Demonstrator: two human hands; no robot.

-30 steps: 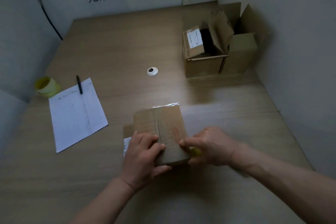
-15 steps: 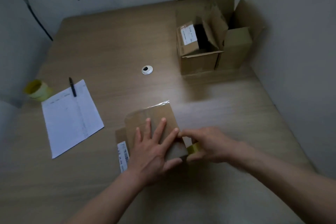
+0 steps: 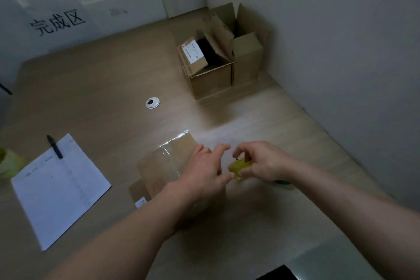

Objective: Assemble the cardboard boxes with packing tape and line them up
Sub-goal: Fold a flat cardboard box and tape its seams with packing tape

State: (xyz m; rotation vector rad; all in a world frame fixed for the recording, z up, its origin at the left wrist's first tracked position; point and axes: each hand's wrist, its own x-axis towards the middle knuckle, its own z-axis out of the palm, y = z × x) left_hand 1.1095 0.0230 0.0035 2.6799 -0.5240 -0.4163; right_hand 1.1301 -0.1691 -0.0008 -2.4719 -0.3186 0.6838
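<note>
Both hands (image 3: 236,166) meet at a yellow tape roll (image 3: 238,167) over the box (image 3: 163,166).

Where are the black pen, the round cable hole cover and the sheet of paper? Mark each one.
black pen (image 3: 54,146), head view, middle of its barrel.
round cable hole cover (image 3: 152,103), head view, its centre.
sheet of paper (image 3: 59,188), head view, blank middle area.

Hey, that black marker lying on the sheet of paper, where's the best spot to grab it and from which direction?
Pinch the black marker across the middle of its barrel, coming straight down from above. It lies flat, half on the white paper, slim and long, with open table on both sides, so fingers fit either side.
</note>
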